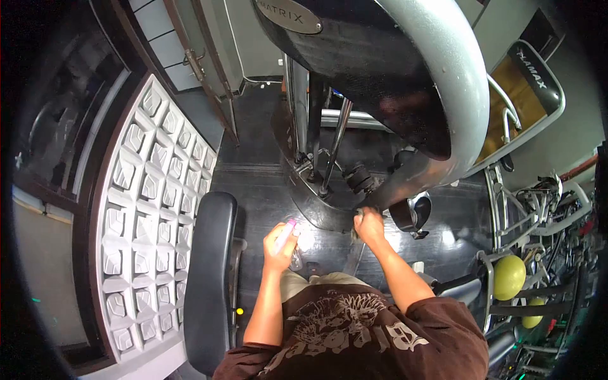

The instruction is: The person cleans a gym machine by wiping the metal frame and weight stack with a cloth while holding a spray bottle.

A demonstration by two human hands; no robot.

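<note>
Fingers of my left hand (280, 246) are wrapped round a clear spray bottle (285, 235) with a pink top, held over the dark floor. My right hand (369, 225) is closed at the lower end of the grey curved frame (437, 166) of a gym machine. A bit of cloth (355, 237) seems to show below its fingers, though it is small and unclear. Above both hands rises the machine's dark cover (367, 69).
A black padded bench (210, 278) stands at my left, beside a white patterned wall panel (149, 234). Metal rods (335, 147) rise from the machine's base ahead. On the right are a rack, yellow-green balls (509, 277) and a black pad (460, 289).
</note>
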